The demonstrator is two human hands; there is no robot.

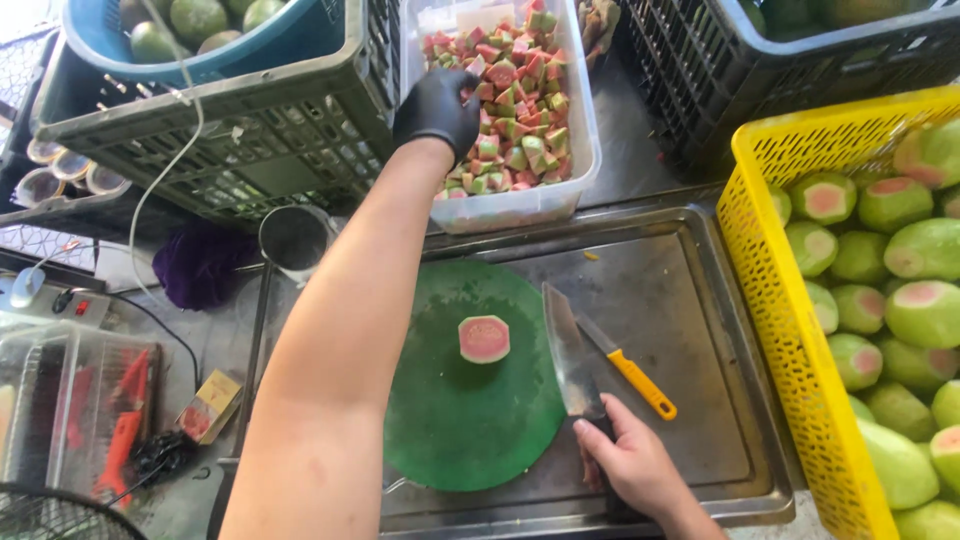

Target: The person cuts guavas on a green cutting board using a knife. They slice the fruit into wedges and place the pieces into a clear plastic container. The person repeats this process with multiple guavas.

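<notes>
My left hand (pixel 436 108), in a black glove, reaches into a clear plastic tub (pixel 520 205) of pink-and-green guava chunks; its fingers curl over the pieces, and I cannot see whether it holds any. My right hand (pixel 633 462) is bare and grips the handle of a broad cleaver (pixel 565 350), whose blade lies flat at the right edge of a round green cutting board (pixel 470 410). A trimmed slice of guava (pixel 484 338) with pink flesh sits on the board, left of the blade.
A yellow-handled knife (pixel 628 370) lies on the metal tray (pixel 690 300). A yellow crate (pixel 770 300) of peeled guavas stands at the right. Dark crates and a blue basin (pixel 200 55) of green fruit are behind. A metal cup (pixel 295 238) and clutter sit at the left.
</notes>
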